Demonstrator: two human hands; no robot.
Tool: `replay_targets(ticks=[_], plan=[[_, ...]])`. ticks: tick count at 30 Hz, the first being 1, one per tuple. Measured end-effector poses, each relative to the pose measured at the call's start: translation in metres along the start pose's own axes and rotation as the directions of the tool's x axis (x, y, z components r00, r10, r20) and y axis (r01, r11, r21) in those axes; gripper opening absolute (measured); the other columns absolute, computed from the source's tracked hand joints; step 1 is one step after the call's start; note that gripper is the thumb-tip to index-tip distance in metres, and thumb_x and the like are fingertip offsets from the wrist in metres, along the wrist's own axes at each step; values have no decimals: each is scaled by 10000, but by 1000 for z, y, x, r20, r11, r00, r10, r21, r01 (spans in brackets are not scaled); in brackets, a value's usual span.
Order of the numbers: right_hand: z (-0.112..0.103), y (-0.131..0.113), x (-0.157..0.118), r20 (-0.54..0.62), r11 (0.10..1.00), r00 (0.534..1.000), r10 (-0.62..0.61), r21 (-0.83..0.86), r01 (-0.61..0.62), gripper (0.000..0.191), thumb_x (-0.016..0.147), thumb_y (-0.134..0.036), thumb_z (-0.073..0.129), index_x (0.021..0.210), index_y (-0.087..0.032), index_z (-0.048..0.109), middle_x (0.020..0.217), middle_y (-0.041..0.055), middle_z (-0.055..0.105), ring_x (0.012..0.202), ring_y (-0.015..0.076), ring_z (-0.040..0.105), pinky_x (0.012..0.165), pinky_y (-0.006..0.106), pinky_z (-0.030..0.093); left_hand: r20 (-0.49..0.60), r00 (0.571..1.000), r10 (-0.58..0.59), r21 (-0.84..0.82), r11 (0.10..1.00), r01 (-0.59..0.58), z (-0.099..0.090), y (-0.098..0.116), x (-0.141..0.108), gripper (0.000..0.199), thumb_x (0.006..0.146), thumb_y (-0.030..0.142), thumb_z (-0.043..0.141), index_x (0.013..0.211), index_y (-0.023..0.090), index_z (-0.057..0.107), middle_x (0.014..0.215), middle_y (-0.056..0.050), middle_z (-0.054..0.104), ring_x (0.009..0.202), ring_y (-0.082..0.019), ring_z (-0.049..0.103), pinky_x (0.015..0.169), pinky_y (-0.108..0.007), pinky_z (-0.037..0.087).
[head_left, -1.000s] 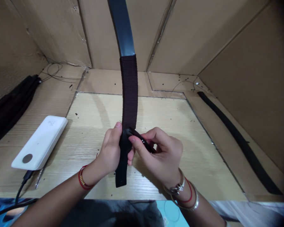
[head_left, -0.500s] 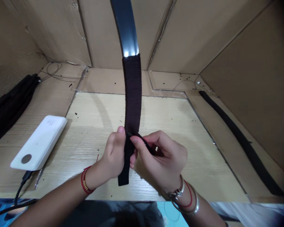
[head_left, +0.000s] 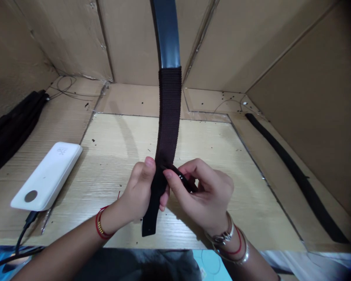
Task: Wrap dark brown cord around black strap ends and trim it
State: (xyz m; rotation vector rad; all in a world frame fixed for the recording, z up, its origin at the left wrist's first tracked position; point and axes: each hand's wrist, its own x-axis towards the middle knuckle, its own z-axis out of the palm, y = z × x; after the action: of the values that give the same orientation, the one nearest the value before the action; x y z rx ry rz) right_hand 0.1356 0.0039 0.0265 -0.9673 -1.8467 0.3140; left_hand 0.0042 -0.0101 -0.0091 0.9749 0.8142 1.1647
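Brown board panels [head_left: 134, 47] walled the back, parted by dark seams [head_left: 104, 43]; another wall [head_left: 310, 101] closed the right side; a pale wood-grained tabletop [head_left: 219, 148] spread below, carrying a soft sheen; the turquoise surface [head_left: 212, 267] beneath its near edge was possibly floor, too cut off to tell.

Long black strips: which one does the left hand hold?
The glossy black strip with ribbed dark-brown fabric; the other, a plain matte black strip, lies untouched at right.
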Motion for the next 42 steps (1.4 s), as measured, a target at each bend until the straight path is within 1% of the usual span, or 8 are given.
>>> replay_targets(ticks=[6,11,21,25,28,33,38,42], plan=[[-11,9,6,105,999,994,-28,-36,32,366,800,-251,716,592,-151,433,443,-85,352,394,7,266,387,161,198,5,1000,-30,18,999,30,1,12,6,669,841,714,489,484,152,557,371,-22,522,318,-90,475,344,-191,340],[-18,15,15,241,961,943,232,96,-261,453,795,-384,690,544,-162,385,480,-74,276,455,31,245,414,182,194,-65,995,-75,-90,994,69,-5,21,11,606,828,700,511,584,156,623,346,3,523,278,-110,485,303,-186,342],[-11,14,17,452,562,748,486,494,-664,292,765,-350,750,704,-143,554,503,-79,378,426,31,284,382,181,175,97,983,-154,-113,980,164,-5,16,9,663,829,731,465,579,142,638,337,-11,510,275,-99,465,305,-181,338],[-4,12,12,505,414,770,389,651,-636,219,840,-335,671,919,-139,613,479,-70,518,362,25,300,356,160,159,135,978,-162,-116,977,178,-2,13,9,799,753,865,344,579,144,644,348,-28,509,280,-100,450,311,-195,344],[-1,11,9,521,378,766,378,668,-641,171,853,-288,648,928,-153,574,493,-56,581,368,61,490,337,143,258,163,967,-198,-91,973,214,-1,12,9,838,762,869,274,570,142,642,346,-36,501,278,-102,445,313,-201,352],[3,13,7,444,486,795,414,630,-605,151,840,-274,636,818,-168,532,454,-63,573,379,126,604,351,175,430,119,964,-239,3,971,241,0,10,12,711,841,747,367,590,139,636,365,-36,528,294,-106,482,313,-188,335],[3,14,8,305,671,847,436,516,-532,173,766,-218,639,672,-173,501,397,-65,528,342,118,569,330,162,397,63,962,-265,102,961,258,4,8,14,650,869,693,381,535,165,563,325,-3,471,254,-89,412,298,-190,318],[2,17,8,320,703,852,414,482,-522,255,795,-283,636,623,-170,484,387,-60,486,330,84,496,340,159,345,121,949,-290,70,957,283,6,3,10,700,857,750,320,552,168,562,337,1,462,272,-89,421,317,-192,340]])
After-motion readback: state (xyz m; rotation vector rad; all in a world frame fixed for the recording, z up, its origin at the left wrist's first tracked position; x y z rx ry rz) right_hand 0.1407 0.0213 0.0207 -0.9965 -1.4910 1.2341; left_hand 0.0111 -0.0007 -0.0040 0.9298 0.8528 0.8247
